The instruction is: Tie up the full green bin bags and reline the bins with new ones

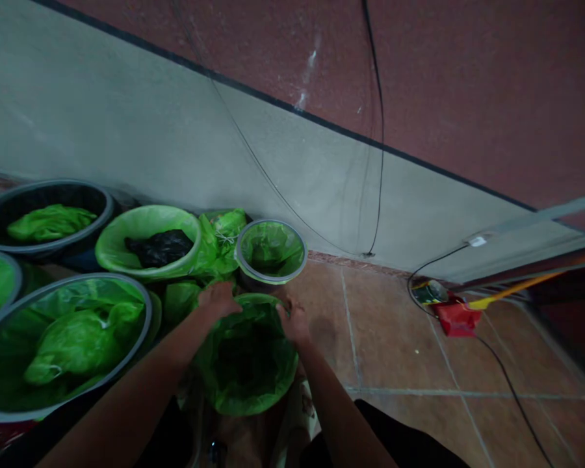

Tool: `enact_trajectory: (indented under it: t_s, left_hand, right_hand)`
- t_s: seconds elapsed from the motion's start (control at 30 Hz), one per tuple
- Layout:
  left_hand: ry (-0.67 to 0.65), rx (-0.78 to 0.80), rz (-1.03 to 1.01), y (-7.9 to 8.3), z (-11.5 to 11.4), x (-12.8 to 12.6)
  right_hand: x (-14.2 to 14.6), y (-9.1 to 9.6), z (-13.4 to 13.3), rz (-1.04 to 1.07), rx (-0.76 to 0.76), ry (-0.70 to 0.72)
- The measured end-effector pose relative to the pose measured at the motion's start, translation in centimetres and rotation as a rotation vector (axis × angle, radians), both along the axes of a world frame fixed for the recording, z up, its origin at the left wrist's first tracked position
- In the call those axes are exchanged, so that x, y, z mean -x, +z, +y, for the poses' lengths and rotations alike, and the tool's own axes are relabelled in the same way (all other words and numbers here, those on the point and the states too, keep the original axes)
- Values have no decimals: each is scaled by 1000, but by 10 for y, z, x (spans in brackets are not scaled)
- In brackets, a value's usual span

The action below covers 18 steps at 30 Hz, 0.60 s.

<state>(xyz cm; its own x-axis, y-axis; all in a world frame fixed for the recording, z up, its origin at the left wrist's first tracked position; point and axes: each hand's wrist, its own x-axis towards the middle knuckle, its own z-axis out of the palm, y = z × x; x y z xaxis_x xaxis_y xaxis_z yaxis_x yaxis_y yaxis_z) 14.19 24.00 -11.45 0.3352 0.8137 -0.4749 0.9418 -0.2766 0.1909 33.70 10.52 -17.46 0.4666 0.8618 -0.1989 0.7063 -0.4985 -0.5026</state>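
- At far left of the front bin (241, 407), the green-lined one between your hands, a lined bin (13, 268) is cut by the picture's edge
- Farther back on that side, nearer the wall (127, 136) than the front bin, a wide dark bin (108, 207) holds a crumpled green bag (52, 222)
- Left of the front bin, a large bin (149, 312) with a gray rim and green liner holds a knotted green bag (85, 344)
- Behind and left of the front bin, a light green tub (108, 257) holds a black bag (160, 248)
- Just behind the front bin's left side, more green bags (224, 227) lie bunched, one tied with white string
- Your left hand (218, 302) is at the front bin's left rim, fingers spread; whether it grasps the liner you cannot tell from here
- The front bin itself stands close before you, its inside too dark to read
- Just behind it, toward the wall, is a smaller lined bin (272, 281)
- Your right hand (296, 323) curves at the front bin's right rim, thumb inward; you cannot tell whether it is clenched on the liner
- Well right of the front bin, a can (429, 292) lies beside a red dustpan (458, 316) on the tiles (394, 338)
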Motion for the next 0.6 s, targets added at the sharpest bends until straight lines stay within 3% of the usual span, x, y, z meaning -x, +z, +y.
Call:
enact_trajectory:
  t_s: [0.1, 0.27, 0.4, 0.5, 0.6]
  left_hand:
    - [48, 20, 19, 9, 16, 24]
    - [-3, 97, 75, 7, 20, 49]
    - [-37, 107, 40, 1, 9, 49]
    - [-28, 74, 20, 5, 5, 45]
    - [-19, 28, -7, 9, 2, 40]
  right_hand:
    - [2, 1, 20, 57, -70, 64]
    - [8, -9, 31, -20, 120, 186]
    - [7, -10, 25, -104, 199, 194]
    - [8, 1, 23, -137, 225, 200]
    - [21, 18, 28, -235, 114, 200]
